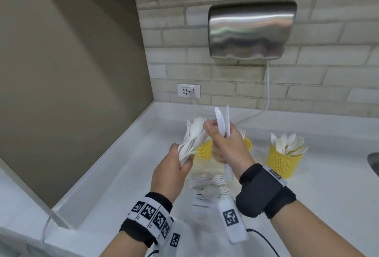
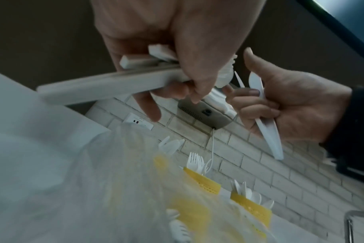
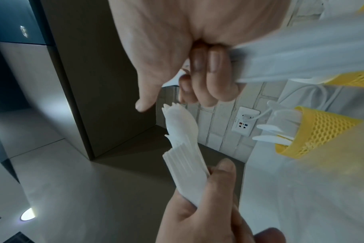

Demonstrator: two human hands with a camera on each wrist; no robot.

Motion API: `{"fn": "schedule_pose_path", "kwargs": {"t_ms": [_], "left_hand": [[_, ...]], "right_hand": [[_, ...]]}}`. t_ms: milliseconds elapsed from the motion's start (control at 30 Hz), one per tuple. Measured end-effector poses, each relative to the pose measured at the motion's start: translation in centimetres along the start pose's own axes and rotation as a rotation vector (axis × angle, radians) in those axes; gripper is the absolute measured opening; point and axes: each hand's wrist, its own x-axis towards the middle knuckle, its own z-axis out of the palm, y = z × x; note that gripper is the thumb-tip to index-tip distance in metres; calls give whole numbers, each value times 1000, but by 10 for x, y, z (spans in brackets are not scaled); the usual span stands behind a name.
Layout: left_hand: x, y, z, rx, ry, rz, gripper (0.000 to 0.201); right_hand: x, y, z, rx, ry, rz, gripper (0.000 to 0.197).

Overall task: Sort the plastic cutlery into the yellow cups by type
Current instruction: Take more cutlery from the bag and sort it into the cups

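My left hand grips a bundle of mixed white cutlery by the handles, spoon bowls and fork tines fanned upward. My right hand holds two white knives upright in its curled fingers, while its thumb and forefinger touch the top of the bundle. Three yellow mesh cups stand behind the hands. The left cup holds knives, the middle cup holds forks, and the right cup holds spoons. More loose cutlery lies on the counter under my hands.
The white counter meets a brown panel on the left and a brick wall behind. A wall socket, a steel hand dryer and its cable sit on the wall. A sink edge shows at far right. A clear plastic bag lies by the loose cutlery.
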Motion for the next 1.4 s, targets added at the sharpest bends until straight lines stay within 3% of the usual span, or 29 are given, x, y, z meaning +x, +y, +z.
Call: {"fn": "schedule_pose_path", "kwargs": {"t_ms": [100, 233, 400, 533, 667, 733, 867, 933, 1000, 1067, 1233, 1400], "left_hand": [[-2, 3, -2, 73, 54, 43, 25], [-1, 1, -3, -19, 57, 3, 28], [-1, 1, -5, 6, 55, -13, 32], [0, -1, -6, 44, 21, -18, 28], [4, 0, -7, -59, -25, -63, 26], [8, 1, -8, -186, -20, -119, 28], [25, -3, -10, -466, -62, -269, 31], [34, -7, -10, -555, -111, -302, 33], [40, -10, -9, -618, -146, -309, 30], [42, -10, -8, -661, -160, -308, 26], [43, -13, -1, -667, -212, -283, 20], [39, -12, 4, -733, -246, -274, 24]], "right_hand": [[-2, 0, 3, -12, -28, 6, 23], [-2, 1, -1, -6, -74, 64, 12], [-8, 1, -4, 76, -207, 35, 36], [-3, 7, -3, -55, -158, 39, 24], [-1, 7, 3, -235, -218, -22, 17], [11, 6, 4, -302, -171, -22, 25], [47, -1, 0, -160, -42, -8, 25], [66, 1, -3, -295, 18, -75, 36], [79, 5, -5, -469, 69, -100, 41], [90, 9, -4, -496, 69, -101, 42], [107, 31, 2, -425, 106, -154, 21], [109, 49, 4, -662, 60, -100, 23]]}}
